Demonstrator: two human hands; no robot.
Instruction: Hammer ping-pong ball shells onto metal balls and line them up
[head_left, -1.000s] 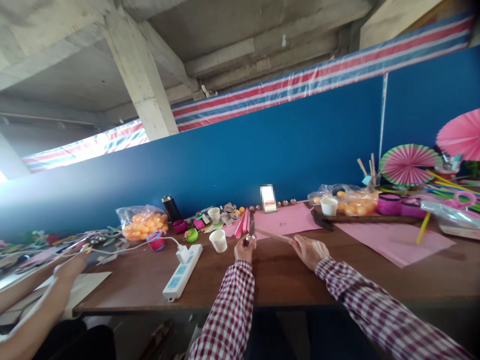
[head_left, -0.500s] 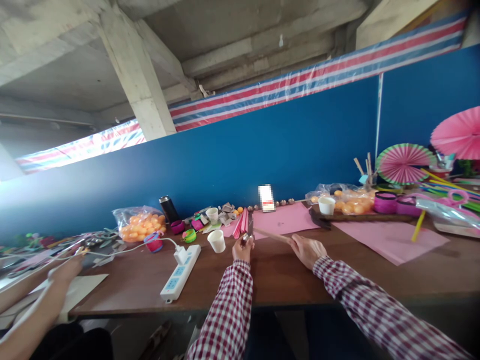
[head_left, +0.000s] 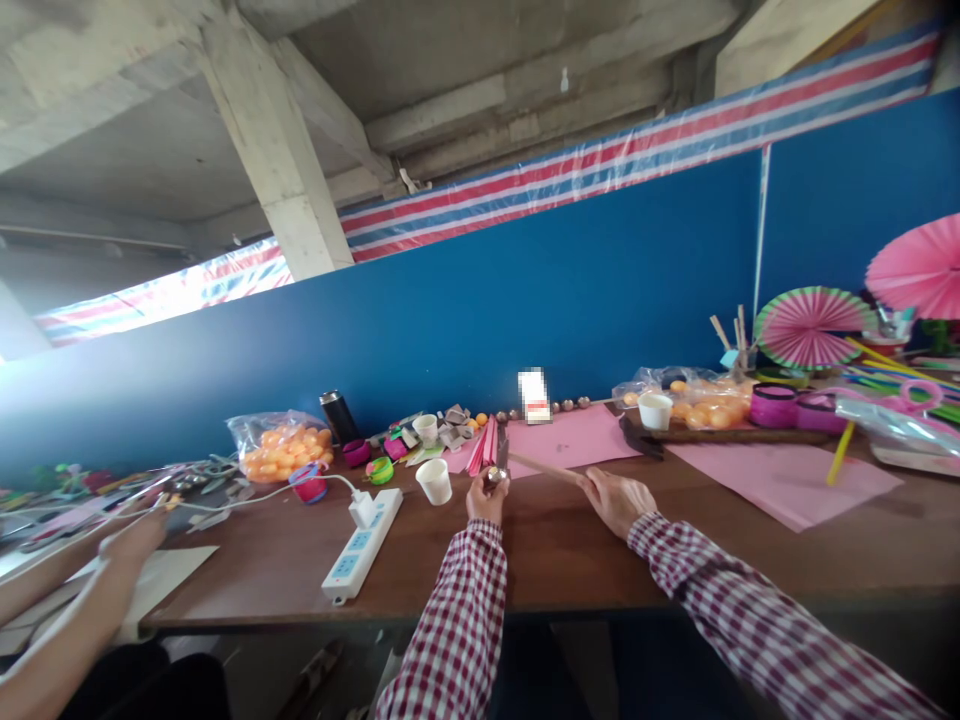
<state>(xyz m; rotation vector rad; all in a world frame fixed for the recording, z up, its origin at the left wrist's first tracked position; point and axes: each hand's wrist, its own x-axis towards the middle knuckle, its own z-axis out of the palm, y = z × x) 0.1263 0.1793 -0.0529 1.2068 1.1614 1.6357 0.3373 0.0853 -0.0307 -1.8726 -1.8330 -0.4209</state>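
Moved since earlier frame: v. little; ball's glint looks brighter, poss. turned slightly; hands approx. same spot.

1. L hand [head_left: 486, 502]: fingers closed round a small shiny metal ball [head_left: 496, 476], ctr of worktop [head_left: 555, 565]; upper side exposed, prob. to steady it w/ fingertips low.
2. R hand [head_left: 621, 502]: wrapped round handle end of hammer [head_left: 545, 467], head beside ball; contact w/ ball can't tell. End grip prob. gives reach and keeps R hand well apart from L.
3. Just beyond L hand: folded pink strips [head_left: 484, 447], bunched, on/nr pink sheet [head_left: 581, 440].
4. Nr L hand, left: white cup [head_left: 434, 484], upright; contents n/a (not visible). Farther left: power strip [head_left: 363, 548], plug in far end, prob. for easy access.
5. Back: row of metal balls [head_left: 568, 405], lined nr blue partition [head_left: 525, 290], prob. so they don't roll off.
6. Far left: bag of orange balls [head_left: 289, 450], prob. bagged to stay together; co-worker's hand [head_left: 135, 532] beyond.
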